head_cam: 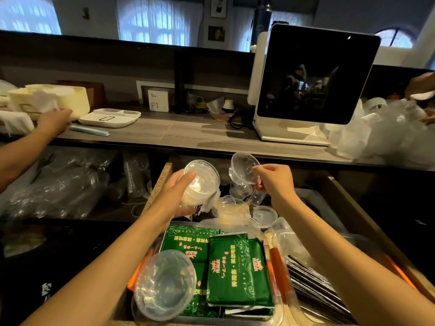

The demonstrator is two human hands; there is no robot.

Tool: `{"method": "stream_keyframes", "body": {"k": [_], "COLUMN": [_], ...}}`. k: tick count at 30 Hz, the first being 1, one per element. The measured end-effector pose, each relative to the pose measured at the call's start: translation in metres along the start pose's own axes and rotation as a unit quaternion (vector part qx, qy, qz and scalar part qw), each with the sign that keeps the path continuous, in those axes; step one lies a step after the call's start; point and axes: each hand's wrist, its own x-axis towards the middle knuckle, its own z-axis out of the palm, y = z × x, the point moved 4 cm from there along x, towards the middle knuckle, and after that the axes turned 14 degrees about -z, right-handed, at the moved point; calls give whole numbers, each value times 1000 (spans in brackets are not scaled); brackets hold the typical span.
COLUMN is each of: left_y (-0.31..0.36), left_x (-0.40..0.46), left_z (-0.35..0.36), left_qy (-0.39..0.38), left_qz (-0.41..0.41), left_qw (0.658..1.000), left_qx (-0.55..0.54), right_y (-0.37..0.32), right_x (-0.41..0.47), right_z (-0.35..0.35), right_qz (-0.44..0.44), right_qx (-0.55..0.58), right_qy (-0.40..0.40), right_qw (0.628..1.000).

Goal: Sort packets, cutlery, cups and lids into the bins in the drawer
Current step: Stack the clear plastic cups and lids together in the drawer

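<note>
My left hand point(175, 196) grips a stack of clear plastic cups point(202, 182) above the open drawer point(348, 203). My right hand point(274, 182) pinches a small clear cup point(243, 167) by its rim, held up just right of the stack. Below them, more small clear cups and lids point(237, 209) lie jumbled at the back of the drawer. Green packets point(237, 267) fill a bin in the drawer's middle. A large clear lid point(164, 284) rests on the packets at the front left. Wrapped dark cutlery point(315, 288) lies at the right.
Another person's hand point(55, 121) reaches onto the counter at the left beside a white tray point(109, 118). A white-framed screen point(313, 76) stands on the counter. Bagged clear cups point(386, 132) pile at the right, where another hand point(421, 88) shows. Bagged plastic ware point(58, 184) fills the shelf left of the drawer.
</note>
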Motion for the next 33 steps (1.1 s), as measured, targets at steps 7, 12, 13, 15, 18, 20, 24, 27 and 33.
{"method": "stream_keyframes", "body": {"k": [7,12,13,15,18,20,24,27,33], "left_y": [3,5,5,4,5,4,7,14,21], "left_x": [-12,-20,-21,-21,-23,-24,-26,-29,-40], "left_z": [11,19,20,20,22,24,22,23,24], "left_qy": [-50,-74,-80,-86,-93,-109,-86,-98,-126], "left_qz": [-12,-28,-34,-35,-26,-28,-12,8,37], "left_qw": [998,997,996,996,995,993,996,995,990], "left_qx": [22,-14,-18,-11,8,29,28,17,57], "right_y": [-33,-20,-18,-19,-21,-22,-26,-24,-21], "right_x": [-30,-33,-35,-38,-39,-44,-56,-57,-65], "right_z": [21,42,44,45,48,55,65,62,61], "right_qz": [-52,-116,-114,-122,-157,-184,-96,19,91], "right_qx": [65,-55,-59,-64,-78,-91,15,134,244], "right_qy": [-81,-75,-75,-73,-79,-116,-169,-186,-243], "right_qw": [993,989,989,988,981,972,981,973,935]}}
